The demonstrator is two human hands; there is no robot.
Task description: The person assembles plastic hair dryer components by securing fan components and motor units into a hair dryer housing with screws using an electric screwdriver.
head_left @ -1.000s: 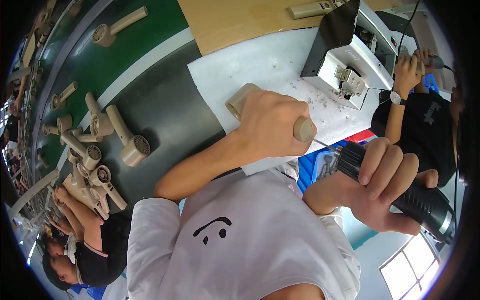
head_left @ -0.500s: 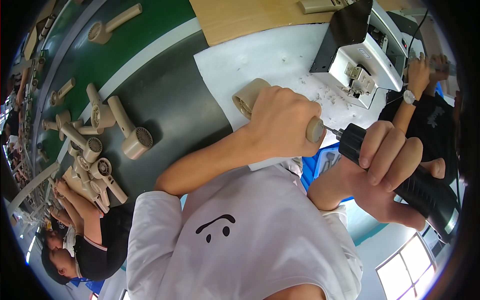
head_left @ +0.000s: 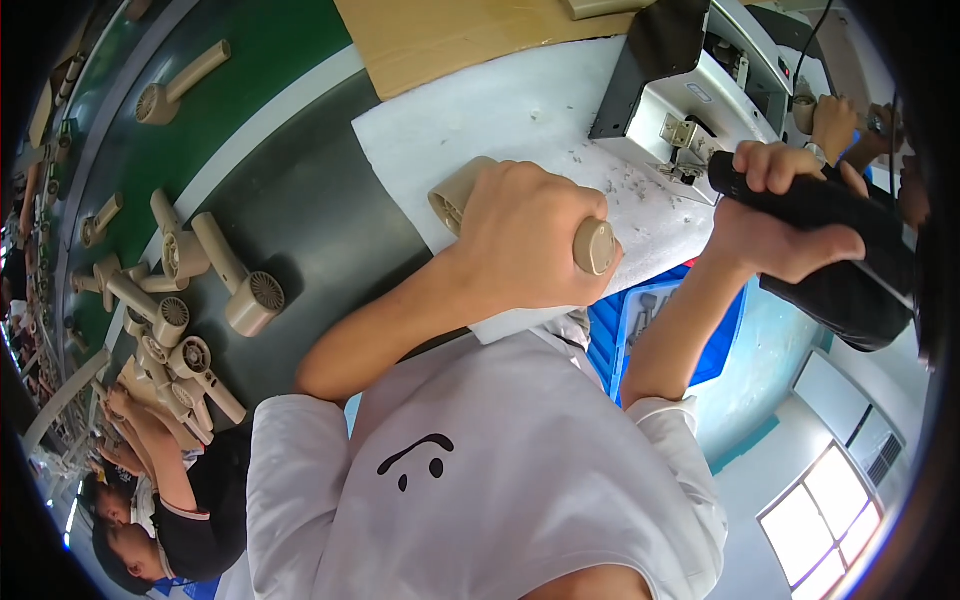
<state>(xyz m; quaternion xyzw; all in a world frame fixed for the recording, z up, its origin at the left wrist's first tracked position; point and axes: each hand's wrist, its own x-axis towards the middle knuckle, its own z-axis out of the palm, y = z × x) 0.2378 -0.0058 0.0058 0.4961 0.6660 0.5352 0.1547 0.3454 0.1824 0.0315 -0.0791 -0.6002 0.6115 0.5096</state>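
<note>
My left hand point(head_left: 530, 235) is closed around the handle of a beige hair dryer point(head_left: 455, 195) above the white sheet. The dryer's round head shows to the left of the fist, and its round handle end point(head_left: 597, 247) pokes out on the right. Most of the handle is hidden by my fingers. On the right, my right hand point(head_left: 775, 215) grips a black electric screwdriver point(head_left: 850, 212), held apart from the dryer. Its front end is close to the metal outlet of a screw feeder point(head_left: 655, 110); the bit cannot be made out.
Small screws point(head_left: 632, 190) lie scattered over the white sheet point(head_left: 410, 130). Several beige hair dryers point(head_left: 250, 295) lie on the dark table and green belt point(head_left: 260, 60) at left. Blue bins point(head_left: 715, 340) stand below at right. Co-workers are at both sides.
The screwdriver's bit has come away from the handle end, and my right hand has carried it up toward the screw feeder. My left hand still holds the hair dryer.
</note>
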